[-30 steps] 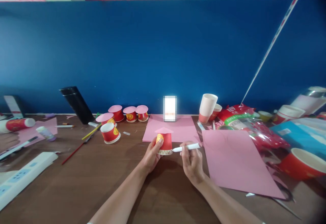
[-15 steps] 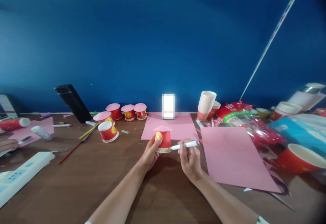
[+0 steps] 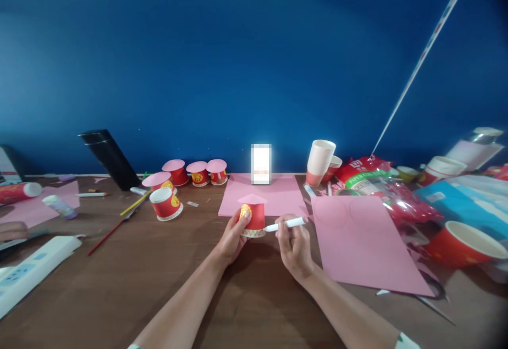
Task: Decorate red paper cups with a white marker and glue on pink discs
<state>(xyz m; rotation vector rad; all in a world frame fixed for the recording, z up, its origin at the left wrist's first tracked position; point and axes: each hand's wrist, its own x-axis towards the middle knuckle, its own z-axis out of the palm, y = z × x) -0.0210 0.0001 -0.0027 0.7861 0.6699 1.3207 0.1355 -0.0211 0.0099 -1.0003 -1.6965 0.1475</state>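
My left hand (image 3: 234,235) is wrapped round a red paper cup (image 3: 256,217) with a yellow emblem, a pink pointed paper top and a zigzag line along its white rim, which faces down. Between the fingers of my right hand (image 3: 294,243) is a white marker (image 3: 286,224), its tip at the cup's rim on the right side. Whether the tip touches cannot be made out. Behind the cup lies pink paper (image 3: 273,200) with a bright, blurred-out upright rectangle (image 3: 261,164) at its back edge.
Red cups with pink discs (image 3: 173,173) and an open-topped cup (image 3: 165,204) stand left. On the right are a pink sheet (image 3: 365,248), scissors (image 3: 436,309), stacked cups (image 3: 320,162) and a red plastic bag (image 3: 408,200). Far left: a power strip (image 3: 35,267), a black bottle (image 3: 111,161), another person's hand (image 3: 14,231).
The whole view has shifted slightly. My hands keep nearly the same pose on the cup and marker. The other person's hand at far left has moved a little.
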